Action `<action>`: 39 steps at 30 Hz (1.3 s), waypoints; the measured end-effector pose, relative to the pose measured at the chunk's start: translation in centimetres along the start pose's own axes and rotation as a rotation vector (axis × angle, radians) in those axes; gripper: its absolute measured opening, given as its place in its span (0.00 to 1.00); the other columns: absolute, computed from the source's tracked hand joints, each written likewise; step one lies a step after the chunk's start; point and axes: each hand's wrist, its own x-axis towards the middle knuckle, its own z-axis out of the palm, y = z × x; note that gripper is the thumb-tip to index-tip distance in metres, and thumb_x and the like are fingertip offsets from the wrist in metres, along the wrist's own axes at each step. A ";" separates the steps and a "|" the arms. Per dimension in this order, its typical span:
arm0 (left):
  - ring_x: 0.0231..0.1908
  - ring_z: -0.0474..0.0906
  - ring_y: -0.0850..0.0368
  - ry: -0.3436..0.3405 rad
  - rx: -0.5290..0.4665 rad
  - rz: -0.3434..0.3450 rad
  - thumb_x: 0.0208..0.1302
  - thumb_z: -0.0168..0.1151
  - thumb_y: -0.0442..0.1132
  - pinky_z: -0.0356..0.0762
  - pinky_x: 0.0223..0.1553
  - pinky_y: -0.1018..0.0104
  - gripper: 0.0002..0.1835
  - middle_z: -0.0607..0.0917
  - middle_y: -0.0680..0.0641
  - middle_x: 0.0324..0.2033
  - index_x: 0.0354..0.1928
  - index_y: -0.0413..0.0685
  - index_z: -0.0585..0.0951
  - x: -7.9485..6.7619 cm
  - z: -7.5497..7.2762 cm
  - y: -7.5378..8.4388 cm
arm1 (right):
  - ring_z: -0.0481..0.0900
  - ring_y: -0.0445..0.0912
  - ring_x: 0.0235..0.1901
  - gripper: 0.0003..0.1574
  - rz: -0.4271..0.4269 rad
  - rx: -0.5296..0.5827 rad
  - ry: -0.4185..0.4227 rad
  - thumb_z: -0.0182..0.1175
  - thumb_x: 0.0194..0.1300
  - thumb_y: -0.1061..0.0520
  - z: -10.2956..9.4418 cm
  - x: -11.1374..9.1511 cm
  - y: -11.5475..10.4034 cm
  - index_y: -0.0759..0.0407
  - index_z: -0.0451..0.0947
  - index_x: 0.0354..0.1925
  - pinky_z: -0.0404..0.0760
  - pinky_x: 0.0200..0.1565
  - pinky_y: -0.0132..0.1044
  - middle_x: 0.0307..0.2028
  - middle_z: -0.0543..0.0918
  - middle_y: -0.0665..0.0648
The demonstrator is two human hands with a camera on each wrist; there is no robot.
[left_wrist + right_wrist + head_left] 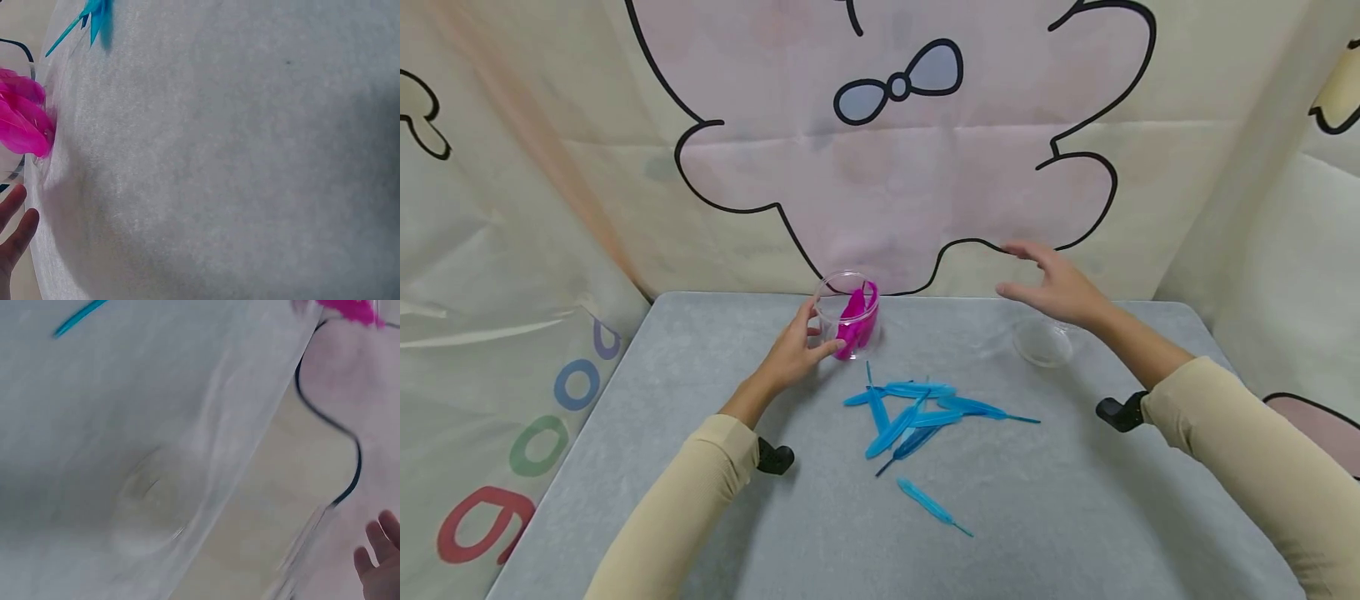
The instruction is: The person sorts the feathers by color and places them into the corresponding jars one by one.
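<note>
My left hand (797, 346) is at the left side of a clear plastic cup (830, 321), its thumb by the front wall. Inside the cup stand bright pink feathers (857, 321). In the left wrist view, two outstretched fingers (22, 234) show just below the feather-filled cup, with a gap between. My right hand (1063, 287) is raised over the back right of the table, fingers spread and nothing in them. Beneath it is a clear round container (1043, 343), faintly outlined and blurred in the right wrist view.
Several blue feathers (898, 425) lie in a loose heap mid-table, and a single blue feather (932, 506) lies nearer the front. A grey cloth covers the table (1037, 517). A printed cloth wall (910, 183) rises behind its back edge.
</note>
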 end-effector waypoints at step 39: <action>0.61 0.72 0.40 0.016 -0.151 -0.035 0.66 0.67 0.45 0.74 0.59 0.44 0.46 0.67 0.39 0.69 0.78 0.51 0.50 -1.1 0.0 -0.9 | 0.58 0.63 0.71 0.69 0.179 0.455 0.243 0.72 0.59 0.63 1.5 -5.2 9.7 0.38 0.35 0.79 0.57 0.67 0.65 0.74 0.56 0.66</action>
